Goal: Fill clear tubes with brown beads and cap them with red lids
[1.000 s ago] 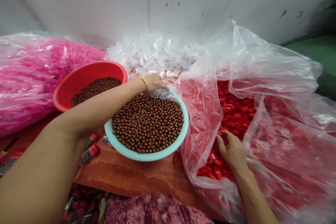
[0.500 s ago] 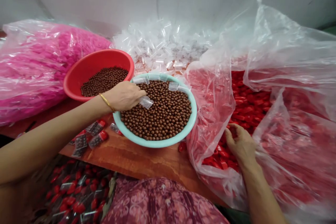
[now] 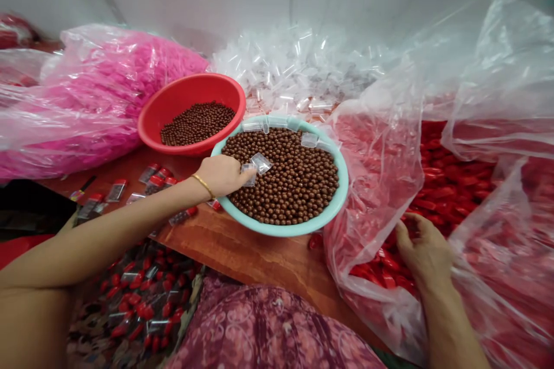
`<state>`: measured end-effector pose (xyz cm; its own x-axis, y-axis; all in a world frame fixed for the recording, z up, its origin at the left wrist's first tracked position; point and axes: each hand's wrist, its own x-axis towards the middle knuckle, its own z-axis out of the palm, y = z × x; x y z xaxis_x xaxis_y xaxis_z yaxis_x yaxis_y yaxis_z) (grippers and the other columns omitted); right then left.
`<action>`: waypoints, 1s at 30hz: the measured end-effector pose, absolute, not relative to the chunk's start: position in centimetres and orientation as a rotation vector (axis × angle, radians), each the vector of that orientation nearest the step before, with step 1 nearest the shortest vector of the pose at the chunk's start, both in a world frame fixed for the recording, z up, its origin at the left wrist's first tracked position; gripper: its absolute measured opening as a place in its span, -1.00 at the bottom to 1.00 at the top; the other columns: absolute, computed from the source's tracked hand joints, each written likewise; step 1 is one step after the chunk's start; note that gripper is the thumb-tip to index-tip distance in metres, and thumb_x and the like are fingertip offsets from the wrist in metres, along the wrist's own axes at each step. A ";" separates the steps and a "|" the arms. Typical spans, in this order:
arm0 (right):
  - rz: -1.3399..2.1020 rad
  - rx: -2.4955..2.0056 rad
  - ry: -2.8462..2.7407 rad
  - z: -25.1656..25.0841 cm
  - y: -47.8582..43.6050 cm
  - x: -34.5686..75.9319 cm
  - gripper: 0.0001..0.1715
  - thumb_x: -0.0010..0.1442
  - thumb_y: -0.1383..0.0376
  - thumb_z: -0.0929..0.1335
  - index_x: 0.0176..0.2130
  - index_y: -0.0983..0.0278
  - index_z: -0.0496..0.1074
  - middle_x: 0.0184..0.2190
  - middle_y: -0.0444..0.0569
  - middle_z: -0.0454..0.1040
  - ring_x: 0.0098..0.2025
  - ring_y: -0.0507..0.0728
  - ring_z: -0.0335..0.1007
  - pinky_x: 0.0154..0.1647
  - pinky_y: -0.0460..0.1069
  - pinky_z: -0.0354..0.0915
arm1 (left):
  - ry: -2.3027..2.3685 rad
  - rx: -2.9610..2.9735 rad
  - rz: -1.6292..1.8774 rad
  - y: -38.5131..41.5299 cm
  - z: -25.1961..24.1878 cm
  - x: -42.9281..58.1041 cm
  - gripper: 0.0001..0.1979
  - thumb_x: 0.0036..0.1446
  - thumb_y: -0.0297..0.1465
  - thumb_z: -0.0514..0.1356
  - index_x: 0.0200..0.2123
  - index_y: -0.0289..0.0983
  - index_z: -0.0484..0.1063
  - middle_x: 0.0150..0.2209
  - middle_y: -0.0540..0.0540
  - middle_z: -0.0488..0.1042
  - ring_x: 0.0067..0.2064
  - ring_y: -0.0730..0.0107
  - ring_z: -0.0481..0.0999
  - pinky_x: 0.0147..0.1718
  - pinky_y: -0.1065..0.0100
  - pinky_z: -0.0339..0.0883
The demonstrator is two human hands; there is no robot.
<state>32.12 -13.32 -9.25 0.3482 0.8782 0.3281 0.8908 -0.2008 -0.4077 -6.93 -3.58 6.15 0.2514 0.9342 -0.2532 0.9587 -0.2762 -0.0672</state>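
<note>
Nearest, on the right: rests the right hand (image 3: 426,251) loosely curled over glossy red plastic caps (image 3: 450,179) in an open, see-through plastic bag (image 3: 376,144), with thumb parted from forefinger; cannot tell whether gripping any, with some fingertips hidden. Farther in and to the left, holds the left hand (image 3: 223,176) across the left rim of a round turquoise plastic basin (image 3: 283,230) on the reddish-brown wooden counter (image 3: 242,248). Pinches there a short, clear plastic container (image 3: 250,175) at the fingertips, above or against small, shiny brown balls (image 3: 289,184); cannot tell which. Just beyond, has a second short, clear container (image 3: 261,162) alongside, seemingly touching the first; too squat in outline to show the long axis of either. Right by the left hand, then, but well apart from the right hand: to its left and farther out, across the bag's wall and the basin's right side. Beyond, backed by a loose, glinting heap of clear plastic pieces (image 3: 294,66).
</note>
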 end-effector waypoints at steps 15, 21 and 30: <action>-0.085 -2.049 -1.522 -9.8 -13.1 32.5 -0.41 0.12 -0.09 0.17 -0.25 0.32 0.43 -0.48 0.05 0.43 -0.52 0.13 0.27 -0.43 0.05 0.24 | 1.347 2.757 -0.612 -4.0 7.9 -5.7 -0.79 0.07 -0.60 0.00 -0.38 -0.38 0.43 -0.36 -0.28 0.53 -0.27 0.13 0.54 -0.32 0.26 0.36; -0.086 -2.012 -1.516 -10.0 -13.0 32.6 -0.38 0.11 -0.12 0.16 -0.25 0.33 0.43 -0.43 0.09 0.47 -0.48 0.15 0.31 -0.39 0.07 0.27 | 1.402 2.569 -0.245 -2.0 3.6 -4.4 -0.84 0.08 -0.51 0.06 -0.30 -0.34 0.42 -0.30 -0.20 0.52 -0.21 0.18 0.53 -0.21 0.26 0.36; -0.043 -1.923 -1.331 -8.4 -13.4 31.9 -0.45 0.14 -0.09 0.17 -0.26 0.29 0.40 -0.29 0.13 0.49 -0.30 0.21 0.42 -0.23 0.13 0.33 | 0.981 1.217 0.695 -1.4 1.5 -5.3 -0.68 -0.15 -0.44 0.32 -0.27 -0.32 0.34 -0.30 -0.04 0.50 -0.29 0.50 0.48 -0.20 0.37 0.36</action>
